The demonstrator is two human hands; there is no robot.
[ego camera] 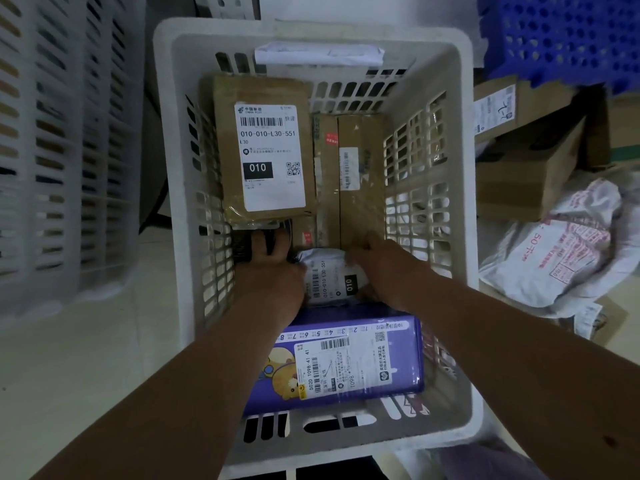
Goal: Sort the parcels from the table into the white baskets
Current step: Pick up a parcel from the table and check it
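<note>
Both my arms reach down into a white slotted basket. My left hand rests on a dark object low in the basket, its fingers spread over it. My right hand grips the right side of a small white bag parcel with a 010 label. A cardboard box with a 010 label lies at the back left. A longer taped carton lies beside it. A purple pack with a bear print fills the near end.
More white baskets stand stacked on the left. To the right are cardboard boxes, a white mailer bag with red print and a blue perforated crate. Pale floor shows at the lower left.
</note>
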